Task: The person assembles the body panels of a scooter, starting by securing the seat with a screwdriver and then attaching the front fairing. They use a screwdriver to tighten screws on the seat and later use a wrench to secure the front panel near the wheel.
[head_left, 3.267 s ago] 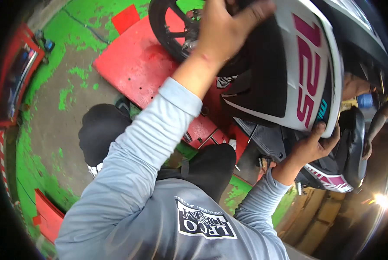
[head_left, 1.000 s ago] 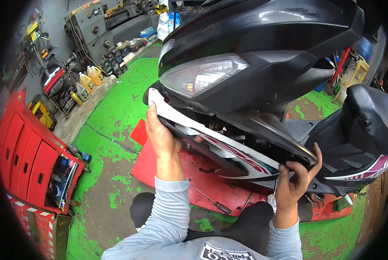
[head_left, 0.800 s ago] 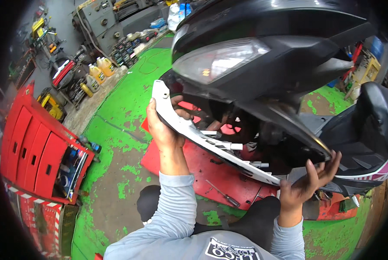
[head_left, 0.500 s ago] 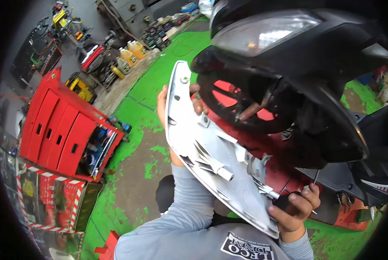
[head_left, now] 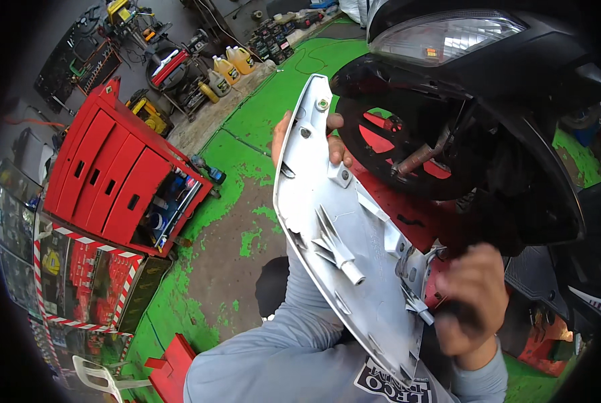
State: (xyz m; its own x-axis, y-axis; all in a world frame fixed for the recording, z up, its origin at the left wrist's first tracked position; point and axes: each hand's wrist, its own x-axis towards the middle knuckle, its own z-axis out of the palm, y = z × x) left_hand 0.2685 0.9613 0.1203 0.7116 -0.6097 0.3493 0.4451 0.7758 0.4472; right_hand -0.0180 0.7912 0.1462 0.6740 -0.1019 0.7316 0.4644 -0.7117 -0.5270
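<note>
Head view: the left hand (head_left: 282, 138) holds the white panel (head_left: 376, 258) near the bike (head_left: 522, 87). The right hand (head_left: 474, 295) is a blur; I cannot tell if it grips anything. Small things (head_left: 158, 220) sit in the red cabinet (head_left: 112, 178).

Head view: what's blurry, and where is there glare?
In the head view, the right hand is smeared and soft-edged; in that same head view, glare washes out the upper part of the white panel, and bright reflections streak the headlight.
</note>
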